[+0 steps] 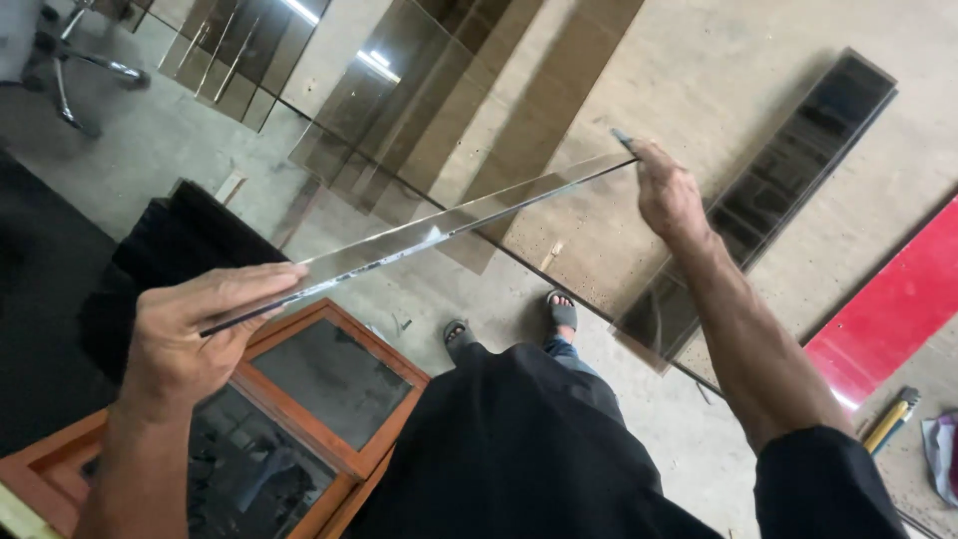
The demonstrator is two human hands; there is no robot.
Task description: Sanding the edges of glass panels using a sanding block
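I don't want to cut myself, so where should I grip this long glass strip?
Hold the glass strip at its two short ends, as the left hand and right hand do, coming from outside each end. It is long, thin and narrow.

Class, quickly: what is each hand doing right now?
Left hand: closed on one end of the glass strip.
Right hand: closed on the other end.
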